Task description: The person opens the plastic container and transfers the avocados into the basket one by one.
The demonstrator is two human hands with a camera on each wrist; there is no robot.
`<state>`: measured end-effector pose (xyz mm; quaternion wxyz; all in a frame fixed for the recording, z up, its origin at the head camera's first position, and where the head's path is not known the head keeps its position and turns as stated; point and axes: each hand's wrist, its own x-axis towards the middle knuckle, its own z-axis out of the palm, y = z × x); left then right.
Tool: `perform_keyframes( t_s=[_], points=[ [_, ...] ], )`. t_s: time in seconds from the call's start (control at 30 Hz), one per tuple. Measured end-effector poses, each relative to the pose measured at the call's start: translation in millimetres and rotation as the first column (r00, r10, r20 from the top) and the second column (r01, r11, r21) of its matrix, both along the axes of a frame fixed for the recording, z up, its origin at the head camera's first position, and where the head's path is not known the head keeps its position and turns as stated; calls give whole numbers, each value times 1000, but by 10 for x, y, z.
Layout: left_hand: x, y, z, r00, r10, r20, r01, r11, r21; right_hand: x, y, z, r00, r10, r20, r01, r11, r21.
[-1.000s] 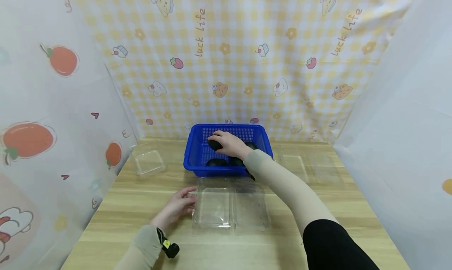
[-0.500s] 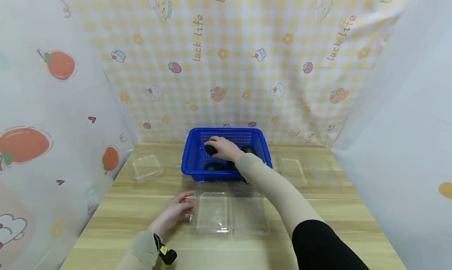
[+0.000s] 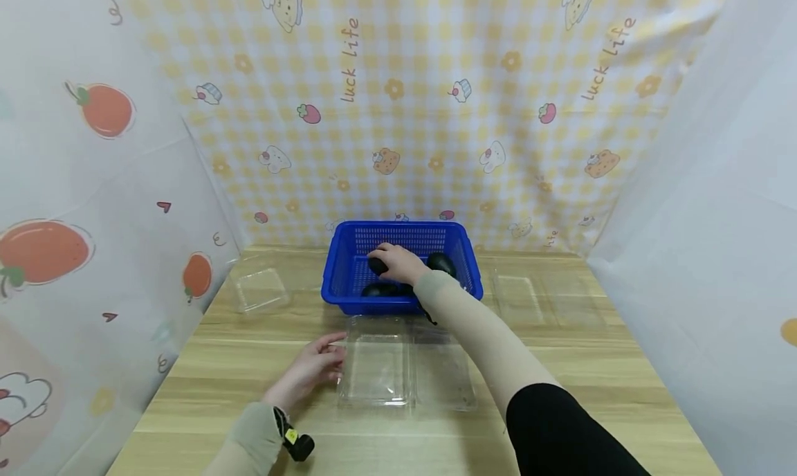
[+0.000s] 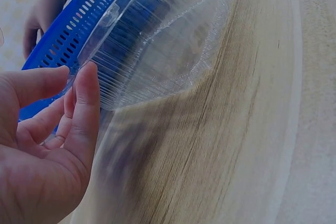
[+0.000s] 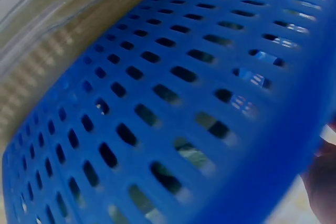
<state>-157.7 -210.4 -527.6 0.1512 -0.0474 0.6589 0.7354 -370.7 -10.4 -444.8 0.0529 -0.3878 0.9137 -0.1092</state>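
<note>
A blue slotted basket [image 3: 336,272] stands at the back middle of the wooden table and holds several dark oval objects [image 3: 442,261]. My right hand [image 3: 394,263] reaches into the basket, its fingers curled over one dark oval object [image 3: 376,265]. In front of the basket an open clear plastic clamshell box [image 3: 380,365] lies flat. My left hand [image 3: 314,364] rests at the box's left edge with relaxed fingers [image 4: 86,103] touching the clear rim [image 4: 157,51]. The right wrist view is filled by the basket wall [image 5: 157,103].
Another clear plastic box [image 3: 261,288] lies at the back left of the table and one more [image 3: 519,296] at the back right. Printed cloth walls close in the back and both sides. Bare wood [image 3: 205,393] runs along the near edge.
My right hand has settled a little lower and nearer in the basket, over the dark object. My left hand has stayed by the clamshell's edge.
</note>
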Motion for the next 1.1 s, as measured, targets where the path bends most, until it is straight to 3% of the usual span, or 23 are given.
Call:
perform_keyframes(
  t_s=[0.5,1.1],
  points=[
    [-18,-13,-43,1000,-21,-9,21,1000,2,-106,16,-200,998,-50,37,49,998,33],
    [-10,-3,-23,1000,-2,8,2,1000,-5,-39,10,-267,993,-82,87,74,993,88]
  ],
)
